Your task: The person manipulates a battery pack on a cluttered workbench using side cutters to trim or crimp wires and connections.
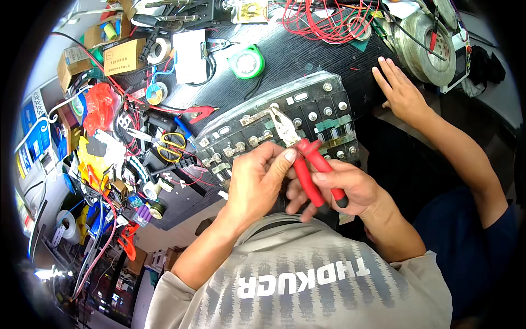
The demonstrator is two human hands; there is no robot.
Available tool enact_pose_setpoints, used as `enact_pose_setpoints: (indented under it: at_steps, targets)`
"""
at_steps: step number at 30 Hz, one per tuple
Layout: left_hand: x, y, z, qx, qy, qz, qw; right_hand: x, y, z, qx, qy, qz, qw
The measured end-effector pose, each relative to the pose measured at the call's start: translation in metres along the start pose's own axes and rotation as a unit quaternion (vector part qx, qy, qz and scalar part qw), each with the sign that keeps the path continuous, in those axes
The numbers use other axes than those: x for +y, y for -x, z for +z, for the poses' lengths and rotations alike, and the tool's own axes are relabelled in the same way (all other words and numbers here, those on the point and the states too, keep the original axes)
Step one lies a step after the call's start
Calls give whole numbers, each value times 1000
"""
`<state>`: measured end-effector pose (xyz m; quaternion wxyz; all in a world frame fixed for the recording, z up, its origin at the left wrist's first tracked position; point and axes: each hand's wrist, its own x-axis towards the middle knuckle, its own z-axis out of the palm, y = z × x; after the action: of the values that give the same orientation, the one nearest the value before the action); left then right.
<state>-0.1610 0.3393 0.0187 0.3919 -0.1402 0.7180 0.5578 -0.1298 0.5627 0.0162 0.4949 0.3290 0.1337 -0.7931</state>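
Note:
Red-handled combination pliers point(309, 172) slant across the middle, their metal jaws over a strip of battery terminals. My right hand point(350, 189) wraps around the lower handles. My left hand point(255, 178) is closed, with thumb and forefinger against the pliers near the handle tops. Under the jaws lies a dark battery pack point(307, 125) with rows of bolt terminals, metal connecting strips and pieces of green tape. The jaw tips meet the end of a metal strip point(256, 117) on the pack's upper row; whether they grip it I cannot tell.
A co-worker's hand point(402, 90) lies flat at the table's right edge. Behind the pack are a green tape measure point(246, 62), red wire coils point(323, 22) and a large metal strip reel point(424, 49). Yellow-handled scissors point(171, 147), a red bag point(99, 107) and loose tools crowd the left.

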Motion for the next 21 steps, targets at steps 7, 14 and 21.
enact_pose_setpoints:
  at_steps: [7, 14, 21]
  targets:
    - [15, 4, -11, 27, -82, -10, 996, 20, -6, 14, 25, 2, -36, 999]
    - [-6, 1, -46, 143, -161, 102, 971, 61, -35, 64, 177, 89, -152, 968]
    - [-11, -13, -81, 197, -350, 318, 859, 90, -64, 90, 395, 382, -255, 796]
